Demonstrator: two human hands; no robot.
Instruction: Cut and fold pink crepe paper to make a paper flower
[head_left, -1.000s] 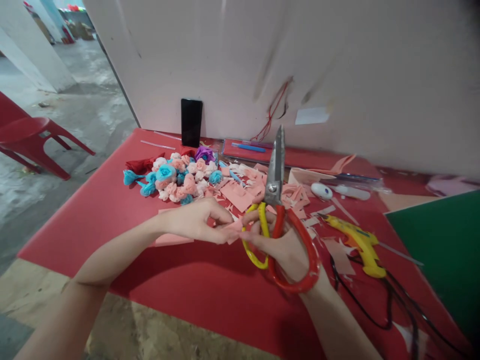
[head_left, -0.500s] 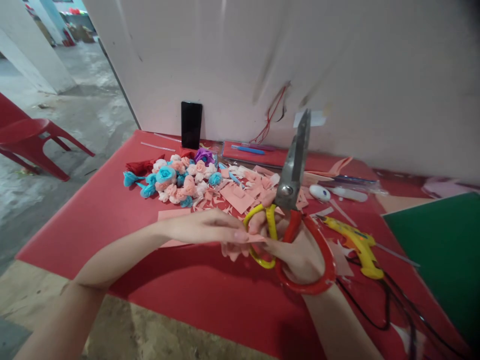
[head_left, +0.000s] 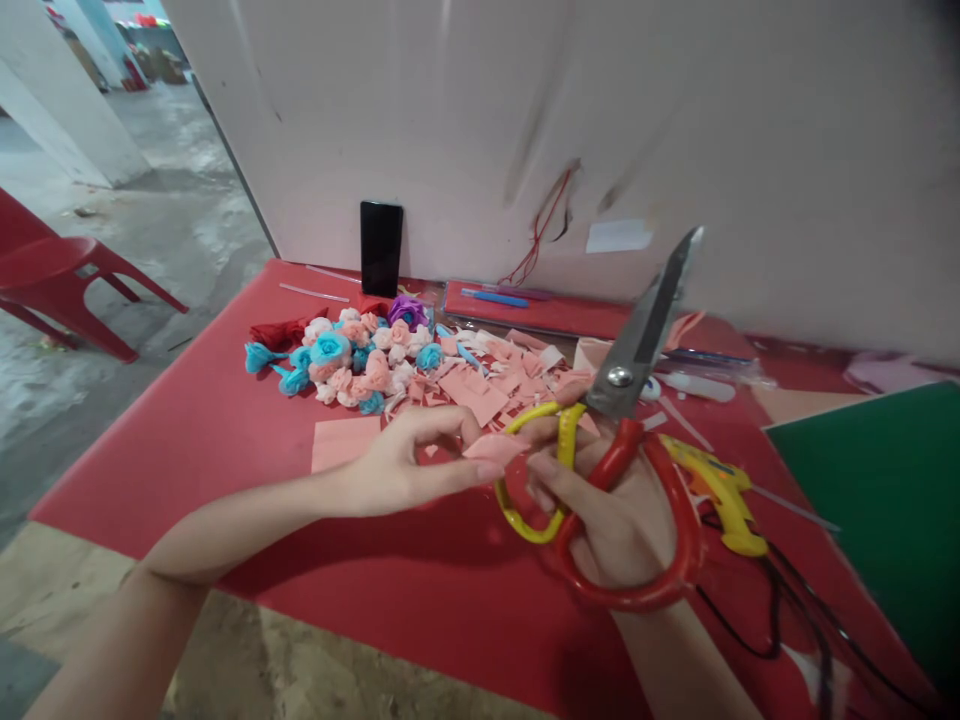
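Between the thumb and fingers of my left hand [head_left: 420, 455] is a small piece of pink paper [head_left: 495, 447], slightly curved. My right hand [head_left: 615, 510] carries a large pair of scissors [head_left: 622, 377] with yellow and red handles; the blades look closed and point up to the right. The right thumb and fingertips are near the right end of the paper piece; whether they touch it is hard to tell. Behind both hands lies a heap of pink paper scraps [head_left: 480, 390]. A flat pink sheet [head_left: 341, 440] rests behind my left wrist.
Pink, white and blue paper flowers [head_left: 352, 355] are piled at the left on the red table [head_left: 180, 430]. A phone [head_left: 381, 248] leans on the wall. At the right are a yellow glue gun [head_left: 720, 490] with its cord and a green board [head_left: 877, 500]. A red chair [head_left: 67, 265] stands left.
The scissors and my right hand have shifted right, and the blades lean further right. My left hand has turned, so its thumb and finger now show pinching the pink paper.
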